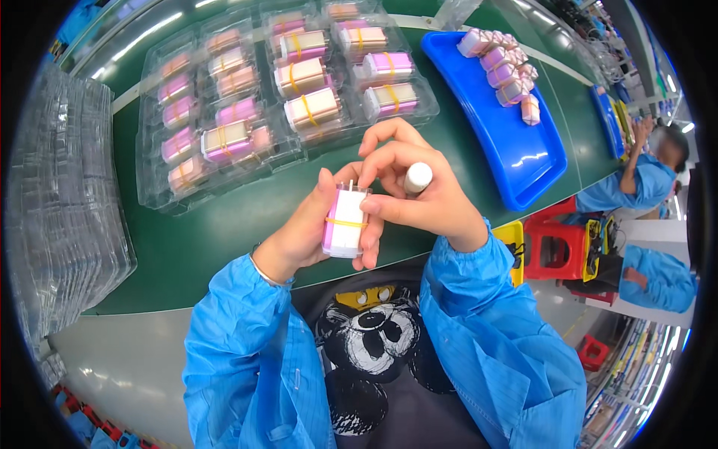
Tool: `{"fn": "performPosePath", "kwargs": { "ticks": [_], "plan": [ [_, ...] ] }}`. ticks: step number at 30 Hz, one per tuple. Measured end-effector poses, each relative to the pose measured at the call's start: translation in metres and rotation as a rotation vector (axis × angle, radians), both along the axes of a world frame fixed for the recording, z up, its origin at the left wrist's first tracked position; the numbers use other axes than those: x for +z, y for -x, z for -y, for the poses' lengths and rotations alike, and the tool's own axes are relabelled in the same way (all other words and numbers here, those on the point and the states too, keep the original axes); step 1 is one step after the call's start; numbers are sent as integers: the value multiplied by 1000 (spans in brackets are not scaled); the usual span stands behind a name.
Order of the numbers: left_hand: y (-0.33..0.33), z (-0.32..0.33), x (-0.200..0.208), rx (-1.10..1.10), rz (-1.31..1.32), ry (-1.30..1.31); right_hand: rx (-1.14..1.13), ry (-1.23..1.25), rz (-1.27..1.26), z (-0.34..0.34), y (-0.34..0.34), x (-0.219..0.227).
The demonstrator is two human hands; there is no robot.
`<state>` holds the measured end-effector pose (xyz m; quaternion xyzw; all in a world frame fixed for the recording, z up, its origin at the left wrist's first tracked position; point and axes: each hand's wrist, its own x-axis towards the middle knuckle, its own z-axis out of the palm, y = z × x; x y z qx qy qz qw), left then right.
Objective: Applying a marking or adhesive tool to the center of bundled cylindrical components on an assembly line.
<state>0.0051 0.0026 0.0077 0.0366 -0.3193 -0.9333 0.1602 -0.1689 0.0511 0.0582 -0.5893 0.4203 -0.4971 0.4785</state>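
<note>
My left hand is closed around a pack of pink and white blocks with a yellow rubber band around it. Metal prongs stick up from the pack's top, so they look like plug adapters. In the curled fingers of my right hand sits a white cylinder with a round end; its kind is unclear. My right thumb and fingertips touch the pack's upper right side. Beyond my hands lies a clear plastic tray with several similar banded packs in its compartments.
A blue bin with several wrapped packs stands to the right on the green table. Tall stacks of clear trays stand at the left. Off right are a red stool, a yellow crate and people in blue.
</note>
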Motion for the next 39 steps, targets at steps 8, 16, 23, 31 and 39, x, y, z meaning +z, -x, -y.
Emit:
{"fn": "performPosePath", "kwargs": {
  "ticks": [8, 16, 23, 31, 39],
  "plan": [
    [-6, 2, -2, -232, -110, -127, 58, 254, -357, 6, 11, 10],
    [-14, 2, 11, -473, -112, -170, 198, 456, -306, 3, 1, 4],
    [-13, 3, 11, -367, -82, -162, 163, 390, -194, 2, 5, -8],
    [-4, 4, 10, -153, 89, -35, 27, 201, -106, -1, 7, -6],
    [2, 2, 6, 138, 414, 221, 127, -89, -433, -6, 12, 6]
  ]
}}
